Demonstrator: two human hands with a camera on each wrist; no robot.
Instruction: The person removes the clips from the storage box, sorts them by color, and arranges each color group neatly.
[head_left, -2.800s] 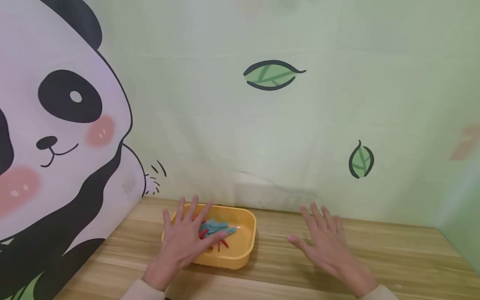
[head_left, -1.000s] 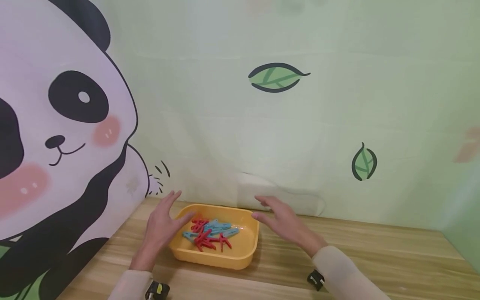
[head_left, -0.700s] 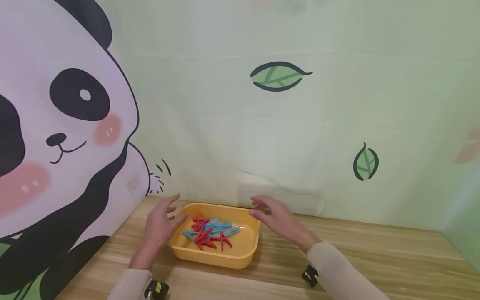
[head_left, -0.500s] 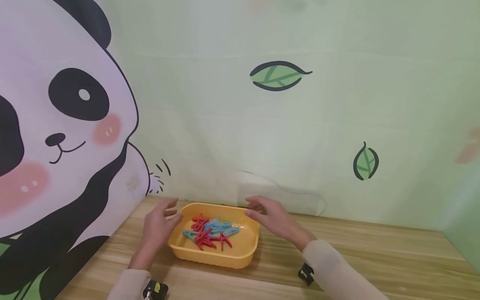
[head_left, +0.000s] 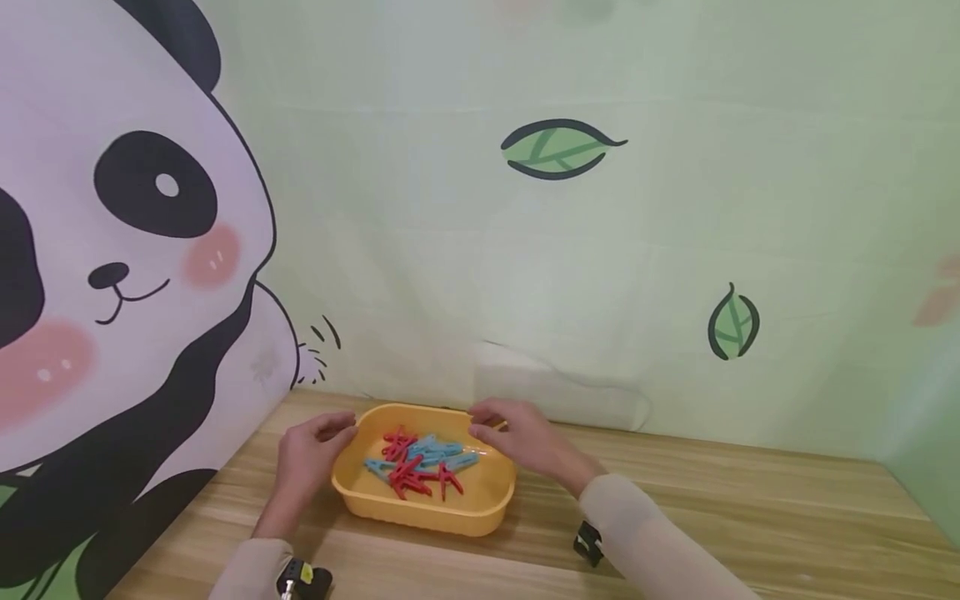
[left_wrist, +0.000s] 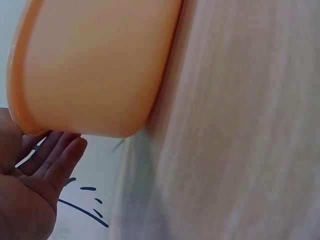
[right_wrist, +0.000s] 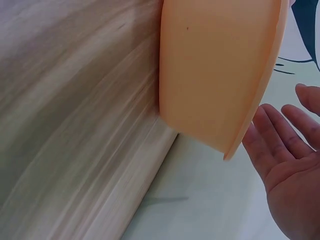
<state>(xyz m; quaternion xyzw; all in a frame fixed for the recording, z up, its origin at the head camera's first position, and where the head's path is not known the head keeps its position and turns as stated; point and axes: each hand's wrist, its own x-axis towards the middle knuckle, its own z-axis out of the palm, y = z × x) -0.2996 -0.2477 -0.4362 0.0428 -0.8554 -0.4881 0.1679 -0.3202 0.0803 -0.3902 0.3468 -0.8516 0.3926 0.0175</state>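
A yellow plastic basin (head_left: 420, 518) stands on the wooden table, with red clothespins (head_left: 408, 477) and light blue clothespins (head_left: 438, 452) heaped inside. My left hand (head_left: 303, 458) is at the basin's left rim, its fingertips right by the far left corner; in the left wrist view its fingers extend behind the corner wall. Across from it, my right hand (head_left: 528, 437) overlaps the far right corner in the head view. The right wrist view shows that hand's fingers (right_wrist: 280, 142) loosely extended beside the rim, the thumb raised apart from it.
The wooden table (head_left: 675, 517) meets a pale green wall sheet (head_left: 420, 250) close behind the basin. A printed panda (head_left: 150, 250) covers the left side. Small black devices (head_left: 303, 577) hang at both wrists.
Both hands came from flat and spread, the left over the basin and the right off to its right, to either side of it, then closed in on its rim. The basin has hardly moved.
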